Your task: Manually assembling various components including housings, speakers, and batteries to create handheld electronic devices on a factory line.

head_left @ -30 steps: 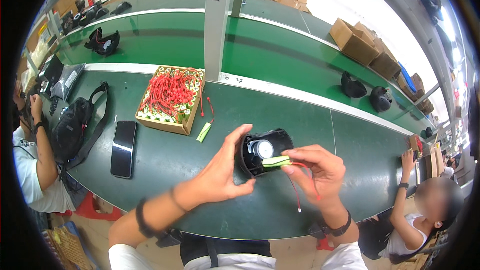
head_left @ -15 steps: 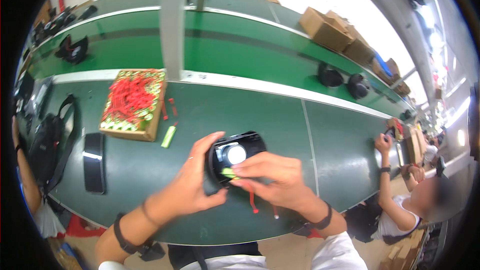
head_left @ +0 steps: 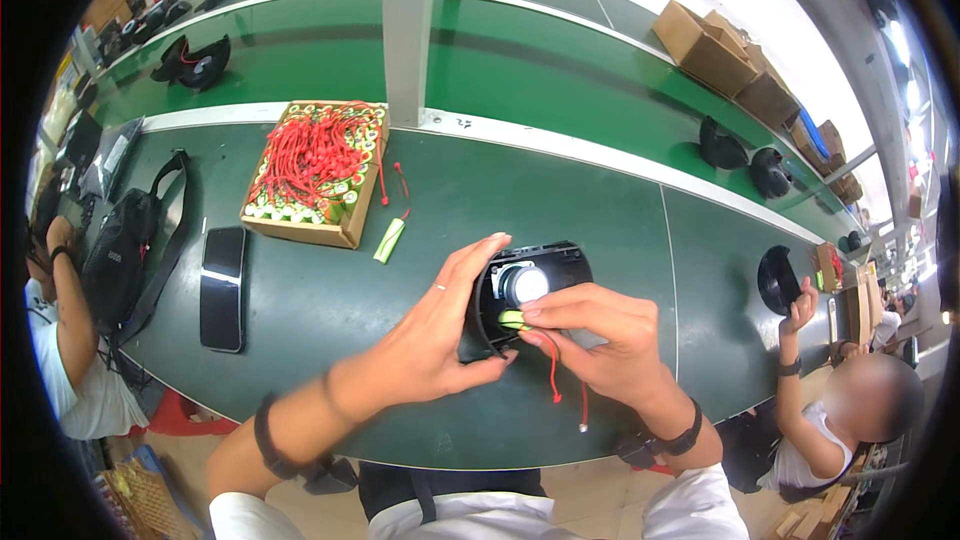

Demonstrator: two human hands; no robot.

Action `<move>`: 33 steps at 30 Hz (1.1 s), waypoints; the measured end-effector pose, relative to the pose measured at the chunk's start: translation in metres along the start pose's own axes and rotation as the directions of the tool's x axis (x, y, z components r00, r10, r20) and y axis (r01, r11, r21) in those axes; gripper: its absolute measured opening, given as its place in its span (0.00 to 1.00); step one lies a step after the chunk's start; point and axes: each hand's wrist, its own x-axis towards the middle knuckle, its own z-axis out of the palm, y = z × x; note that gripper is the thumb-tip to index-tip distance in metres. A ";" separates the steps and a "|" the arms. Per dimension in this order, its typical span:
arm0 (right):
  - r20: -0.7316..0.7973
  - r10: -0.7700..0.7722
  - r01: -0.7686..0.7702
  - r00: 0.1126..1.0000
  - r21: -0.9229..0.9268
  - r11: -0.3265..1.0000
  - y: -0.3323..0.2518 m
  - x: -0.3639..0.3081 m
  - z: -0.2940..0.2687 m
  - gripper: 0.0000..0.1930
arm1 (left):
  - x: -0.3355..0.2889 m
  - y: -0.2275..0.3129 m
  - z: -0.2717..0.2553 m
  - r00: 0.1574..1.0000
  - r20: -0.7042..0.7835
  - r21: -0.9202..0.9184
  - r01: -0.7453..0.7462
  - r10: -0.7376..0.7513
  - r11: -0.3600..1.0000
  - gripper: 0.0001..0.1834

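My left hand (head_left: 430,345) is closed around the side of a black curved plastic housing (head_left: 568,265), holding it tilted above the green table. Inside the housing sits a round, bright white lens-like disc (head_left: 527,285). Between thumb and fingers my right hand (head_left: 610,335) pinches a green cylindrical battery (head_left: 512,320) at the housing's lower inner part. Red and dark wires (head_left: 555,375) hang from it below my fingers, ending in a small plug. The battery's far end is partly inside the housing; whether it touches the bottom I cannot tell.
A cardboard box (head_left: 350,228) of green batteries with red wires stands at the back left, a loose battery (head_left: 389,239) beside it. Left lie a black phone (head_left: 222,290) and a black bag (head_left: 120,250). A co-worker's hand (head_left: 800,308) at right holds a black shell (head_left: 777,280).
The whole view has shifted, so everything sits farther right and mostly higher. My hands keep the same hold, battery still at the housing. The right co-worker now holds up a black shell.
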 end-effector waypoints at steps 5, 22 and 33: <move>0.004 -0.025 0.026 1.000 -0.027 0.999 0.001 -0.001 -0.001 0.12 | 0.001 0.002 -0.002 1.000 -0.009 -0.007 0.018 -0.018 1.000 0.63; 0.078 -0.164 0.177 0.983 -0.187 0.966 0.000 -0.004 0.001 0.12 | -0.002 0.004 0.000 1.000 -0.019 0.010 -0.006 0.006 1.000 0.65; 0.125 -0.190 0.219 0.974 -0.283 0.934 0.004 -0.016 0.004 0.18 | 0.000 0.009 -0.004 0.999 -0.011 0.090 -0.032 0.033 0.995 0.65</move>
